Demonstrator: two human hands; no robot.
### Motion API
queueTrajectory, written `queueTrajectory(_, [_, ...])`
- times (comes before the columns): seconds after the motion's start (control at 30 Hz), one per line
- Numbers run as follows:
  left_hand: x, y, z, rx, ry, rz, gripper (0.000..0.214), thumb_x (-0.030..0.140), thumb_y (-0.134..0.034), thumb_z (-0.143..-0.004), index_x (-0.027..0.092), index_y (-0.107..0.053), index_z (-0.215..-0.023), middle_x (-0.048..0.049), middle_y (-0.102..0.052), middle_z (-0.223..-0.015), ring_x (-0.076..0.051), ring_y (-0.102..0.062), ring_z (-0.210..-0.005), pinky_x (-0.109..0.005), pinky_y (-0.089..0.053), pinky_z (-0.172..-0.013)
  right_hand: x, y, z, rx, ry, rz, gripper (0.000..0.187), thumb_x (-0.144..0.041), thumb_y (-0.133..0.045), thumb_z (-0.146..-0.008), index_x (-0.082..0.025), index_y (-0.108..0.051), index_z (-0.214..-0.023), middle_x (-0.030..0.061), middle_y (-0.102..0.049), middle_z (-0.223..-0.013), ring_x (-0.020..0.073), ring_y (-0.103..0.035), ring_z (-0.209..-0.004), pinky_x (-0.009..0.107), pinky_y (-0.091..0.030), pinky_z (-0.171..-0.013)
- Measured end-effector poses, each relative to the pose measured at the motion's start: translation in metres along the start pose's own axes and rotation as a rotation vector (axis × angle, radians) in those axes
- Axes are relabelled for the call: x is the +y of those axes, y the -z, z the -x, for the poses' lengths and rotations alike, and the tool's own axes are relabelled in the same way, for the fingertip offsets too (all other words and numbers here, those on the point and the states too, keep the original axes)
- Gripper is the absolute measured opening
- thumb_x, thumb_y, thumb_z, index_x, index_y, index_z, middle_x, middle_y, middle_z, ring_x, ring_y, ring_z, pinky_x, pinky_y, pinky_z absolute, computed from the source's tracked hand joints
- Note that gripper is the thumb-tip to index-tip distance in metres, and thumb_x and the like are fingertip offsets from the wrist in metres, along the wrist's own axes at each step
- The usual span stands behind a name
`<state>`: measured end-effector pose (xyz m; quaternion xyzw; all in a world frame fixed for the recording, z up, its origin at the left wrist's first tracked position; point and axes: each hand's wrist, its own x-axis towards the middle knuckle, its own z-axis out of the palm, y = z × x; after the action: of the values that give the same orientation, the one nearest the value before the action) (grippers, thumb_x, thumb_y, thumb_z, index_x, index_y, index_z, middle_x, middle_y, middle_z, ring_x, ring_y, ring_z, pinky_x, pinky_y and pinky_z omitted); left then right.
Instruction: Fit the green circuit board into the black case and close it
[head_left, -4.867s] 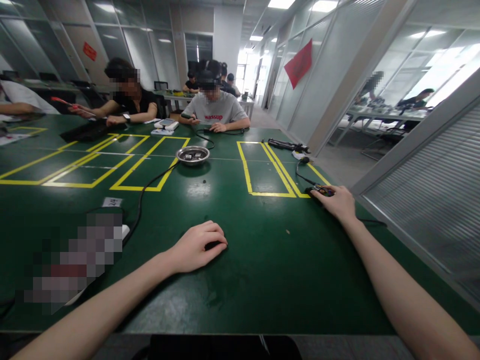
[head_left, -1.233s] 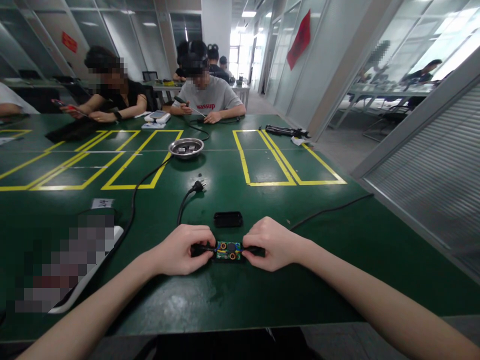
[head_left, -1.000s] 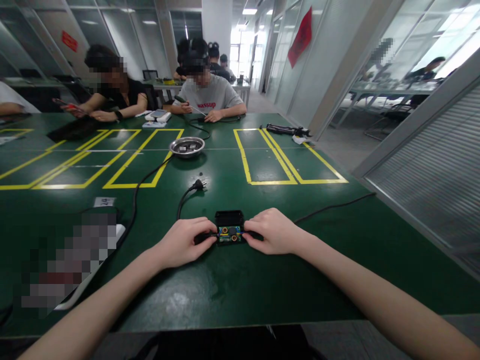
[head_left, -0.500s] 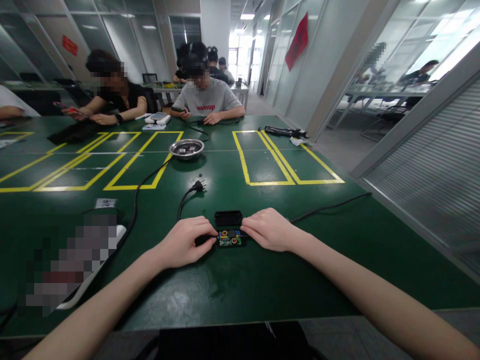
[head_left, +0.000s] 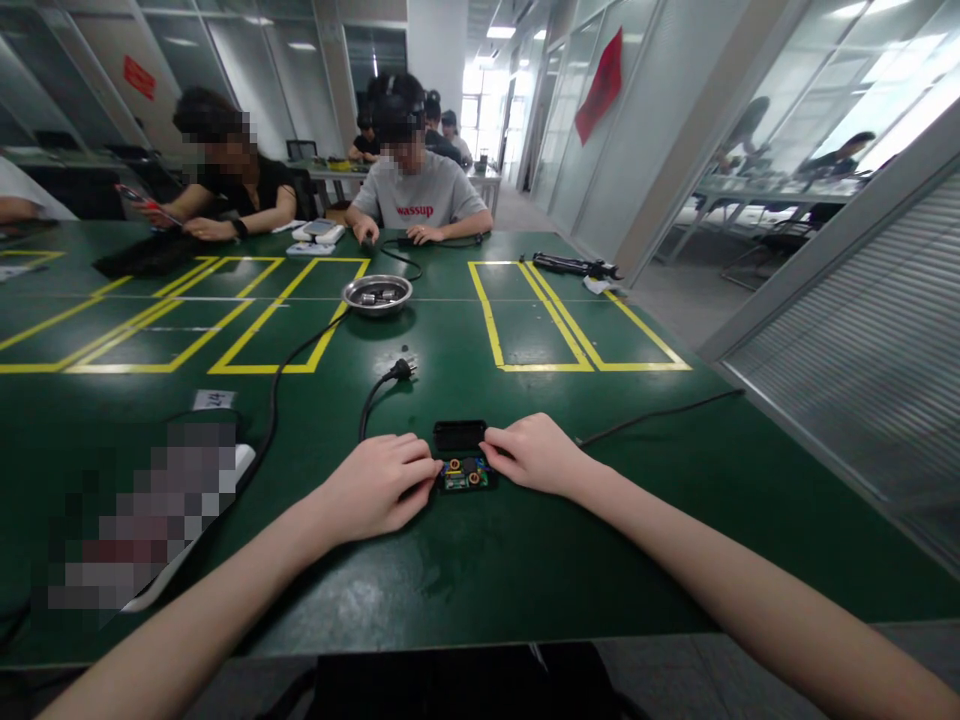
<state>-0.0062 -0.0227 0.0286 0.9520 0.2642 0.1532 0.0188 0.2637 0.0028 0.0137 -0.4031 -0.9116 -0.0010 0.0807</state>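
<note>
Head view: both hands, left (head_left: pixel 379 485) and right (head_left: pixel 534 455), grasping circuit board (head_left: pixel 464 473); metal bowl (head_left: pixel 376 295) holds small parts.

The left hand (head_left: pixel 379 485) and right hand (head_left: pixel 534 455) rested on the green tabletop (head_left: pixel 480 580), gripping either end of a small open circuit board (head_left: pixel 464 473). A black cover (head_left: pixel 459 435) lay just behind it. A plug (head_left: pixel 401 370) and metal bowl (head_left: pixel 377 295) sat farther back.
</note>
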Motion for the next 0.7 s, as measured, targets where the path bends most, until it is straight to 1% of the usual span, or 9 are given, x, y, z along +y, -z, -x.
queueTrajectory(0.1, [-0.001,-0.001,0.000,0.010,0.008,-0.031,0.022,0.020,-0.049,-0.101,0.018,-0.071,-0.103,-0.0068,-0.069,-0.091,-0.020,-0.063,-0.082,-0.031,-0.050,-0.071,0.004,0.000,-0.001,0.040,0.006,-0.024,0.031,-0.029,-0.051,-0.103,-0.019,-0.065,-0.076,0.0035,-0.068,-0.063,0.0154,-0.058,-0.054,0.030,-0.022,-0.058])
queueTrajectory(0.2, [-0.002,-0.003,-0.001,0.024,0.036,-0.034,0.021,0.018,-0.051,-0.098,0.018,-0.072,-0.100,-0.0067,-0.069,-0.091,-0.020,-0.064,-0.081,-0.031,-0.050,-0.071,0.005,0.000,0.000,0.085,-0.008,-0.057,0.027,-0.028,-0.053,-0.100,-0.020,-0.064,-0.077,0.0029,-0.068,-0.066,0.0158,-0.059,-0.057,0.029,-0.027,-0.059])
queueTrajectory(0.27, [-0.003,-0.004,-0.002,0.044,0.059,-0.011,0.019,0.017,-0.053,-0.096,0.018,-0.072,-0.098,-0.0065,-0.070,-0.090,-0.020,-0.064,-0.082,-0.031,-0.051,-0.072,0.004,-0.003,0.001,0.158,-0.053,-0.109,0.015,-0.028,-0.057,-0.097,-0.020,-0.066,-0.087,0.0031,-0.070,-0.076,0.0172,-0.063,-0.065,0.028,-0.034,-0.061])
queueTrajectory(0.3, [-0.004,-0.005,-0.002,0.062,0.069,0.018,0.019,0.017,-0.054,-0.096,0.019,-0.073,-0.098,-0.0063,-0.070,-0.090,-0.020,-0.065,-0.082,-0.031,-0.051,-0.072,0.004,-0.005,0.001,0.206,-0.085,-0.137,0.011,-0.028,-0.060,-0.095,-0.020,-0.067,-0.097,0.0043,-0.071,-0.085,0.0186,-0.065,-0.071,0.029,-0.040,-0.064])
queueTrajectory(0.37, [-0.006,-0.006,-0.002,0.118,0.094,0.099,0.019,0.018,-0.055,-0.096,0.019,-0.074,-0.099,-0.0062,-0.072,-0.092,-0.020,-0.067,-0.085,-0.031,-0.053,-0.073,0.005,-0.010,0.001,0.291,-0.136,-0.188,0.028,-0.030,-0.064,-0.091,-0.020,-0.065,-0.118,0.0086,-0.070,-0.106,0.0228,-0.067,-0.088,0.033,-0.049,-0.076])
queueTrajectory(0.43, [-0.007,-0.008,-0.003,0.187,0.138,0.165,0.019,0.019,-0.056,-0.097,0.019,-0.074,-0.101,-0.0066,-0.073,-0.095,-0.021,-0.069,-0.088,-0.031,-0.056,-0.076,0.005,-0.015,0.000,0.324,-0.141,-0.237,0.036,-0.031,-0.066,-0.091,-0.019,-0.064,-0.125,0.0123,-0.066,-0.117,0.0268,-0.066,-0.101,0.040,-0.053,-0.088])
queueTrajectory(0.53, [-0.009,-0.011,-0.004,0.253,0.228,0.172,0.019,0.022,-0.059,-0.097,0.020,-0.073,-0.110,-0.0085,-0.075,-0.106,-0.024,-0.069,-0.098,-0.037,-0.058,-0.086,0.005,-0.016,-0.001,0.321,-0.102,-0.353,0.019,-0.026,-0.066,-0.091,-0.019,-0.067,-0.109,0.0118,-0.066,-0.111,0.0277,-0.063,-0.105,0.044,-0.053,-0.093])
queueTrajectory(0.6, [-0.010,-0.012,-0.005,0.248,0.256,0.182,0.026,0.024,-0.060,-0.097,0.020,-0.070,-0.121,-0.0098,-0.075,-0.117,-0.026,-0.069,-0.107,-0.040,-0.058,-0.094,0.004,-0.015,-0.001,0.325,-0.108,-0.466,0.011,-0.022,-0.065,-0.090,-0.020,-0.064,-0.101,0.0087,-0.067,-0.103,0.0248,-0.064,-0.098,0.041,-0.054,-0.088])
queueTrajectory(0.7, [-0.009,-0.014,-0.004,0.219,0.266,0.248,0.034,0.025,-0.059,-0.099,0.020,-0.065,-0.132,-0.0102,-0.075,-0.124,-0.026,-0.069,-0.113,-0.042,-0.057,-0.100,0.001,-0.012,-0.001,0.305,-0.145,-0.683,0.011,-0.022,-0.064,-0.089,-0.021,-0.061,-0.099,0.0034,-0.067,-0.090,0.0190,-0.064,-0.080,0.034,-0.053,-0.074])
